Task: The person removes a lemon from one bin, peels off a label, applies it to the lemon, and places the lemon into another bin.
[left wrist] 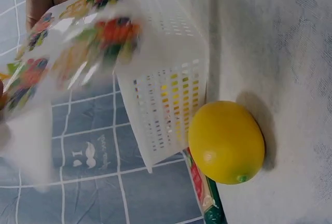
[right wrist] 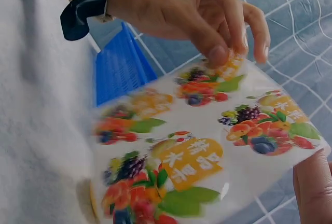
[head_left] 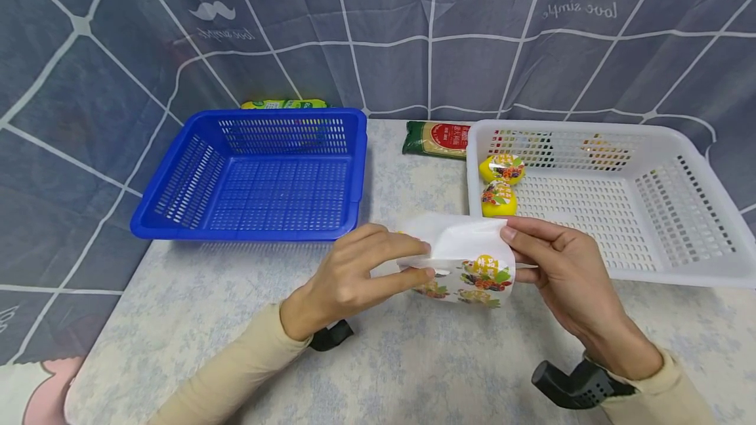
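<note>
- Both hands hold one fruit-printed plastic bag (head_left: 466, 261) just above the front middle of the surface (head_left: 236, 320), between the two baskets and nearer the white one.
- The left hand (head_left: 348, 281) pinches the bag's left edge, thumb and forefinger clamped on the film; the right wrist view shows those fingers (right wrist: 218, 53) pressed together on the printed side.
- The right hand (head_left: 561, 267) pinches the right edge, its fingers likewise clamped on the film. Held from both sides like this, the bag seems to be pulled taut or opened at its mouth.
- Baskets, two: a blue basket (head_left: 254, 176) toward the back left of the surface, with nothing visible in it, and a white basket (head_left: 667, 215) at the back right.
- Wrapped yellow round packs, two: both lie together in the near left corner of the white basket (head_left: 499, 185), close to the hands.
- One lemon (left wrist: 226, 142) sits on the surface just beside the white basket's outer wall, seen only in the left wrist view.
- One green and red packet (head_left: 437, 138) lies at the back edge between the baskets; one green-yellow packet (head_left: 283, 104) lies behind the blue basket.
</note>
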Motion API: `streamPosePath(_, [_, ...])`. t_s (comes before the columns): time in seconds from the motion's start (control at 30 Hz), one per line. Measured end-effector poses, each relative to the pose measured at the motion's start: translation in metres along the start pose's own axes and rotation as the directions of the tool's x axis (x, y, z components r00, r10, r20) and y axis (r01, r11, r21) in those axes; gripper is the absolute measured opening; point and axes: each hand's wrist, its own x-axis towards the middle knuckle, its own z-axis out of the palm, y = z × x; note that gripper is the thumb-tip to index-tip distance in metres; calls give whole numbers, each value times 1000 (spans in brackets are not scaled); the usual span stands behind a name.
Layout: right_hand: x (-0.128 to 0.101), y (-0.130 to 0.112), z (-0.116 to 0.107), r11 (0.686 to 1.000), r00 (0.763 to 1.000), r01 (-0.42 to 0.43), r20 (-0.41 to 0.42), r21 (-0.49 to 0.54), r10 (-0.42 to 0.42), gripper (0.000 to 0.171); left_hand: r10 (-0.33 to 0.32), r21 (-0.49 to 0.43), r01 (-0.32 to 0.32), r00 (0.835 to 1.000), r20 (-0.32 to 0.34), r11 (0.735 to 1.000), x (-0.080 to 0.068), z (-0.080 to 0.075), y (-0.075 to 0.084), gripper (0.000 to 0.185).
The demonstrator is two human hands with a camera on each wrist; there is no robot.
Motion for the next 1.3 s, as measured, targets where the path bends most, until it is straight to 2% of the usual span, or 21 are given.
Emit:
streamPosePath(0.1, [0, 0, 0, 1000, 1000, 5, -13, -8, -5, 14, 15, 8, -15, 1000, -1, 1000, 1, 0, 2, 16])
streamPosePath(0.23, [-1, 0, 1, 999, 999, 25, -30, -31, -26, 14, -3, -32, 4, 1000, 4, 999, 2, -1, 5, 10])
streamPosePath(0.33, [-2, 0, 2, 997, 997, 41, -58, -68, -45, 13, -30, -94, 30, 1000, -3, 995, 3, -2, 7, 5])
streamPosePath(0.43, [-2, 1, 3, 988, 992, 50, -103, -148, -66, 13, -65, -163, 62, 998, -16, 985, 4, -5, 10, 8])
streamPosePath(0.57, [-2, 2, 3, 962, 987, 17, -152, -274, -60, 27, -140, -277, 130, 990, -15, 952, 6, -11, 13, 9])
streamPosePath(0.7, [-5, 3, 4, 930, 991, -37, -130, -365, -11, 42, -249, -385, 228, 969, -4, 894, 8, -17, 13, 10])
streamPosePath(0.77, [-7, 5, 6, 914, 995, -61, -91, -401, 27, 44, -309, -416, 281, 951, 0, 865, 9, -19, 12, 10])
streamPosePath(0.87, [-11, 11, 9, 895, 995, -100, -25, -434, 98, 43, -402, -433, 370, 915, 19, 822, 10, -22, 10, 9])
streamPosePath(1.03, [-15, 24, 14, 885, 981, -156, 39, -438, 192, 40, -547, -414, 528, 833, 82, 742, 11, -24, 6, 6])
streamPosePath(1.17, [-19, 32, 18, 884, 972, -184, 55, -429, 229, 40, -625, -394, 614, 772, 117, 684, 12, -23, 1, 10])
streamPosePath(1.3, [-22, 40, 20, 895, 959, -194, 116, -402, 259, 42, -685, -373, 689, 709, 168, 622, 13, -20, -5, 10])
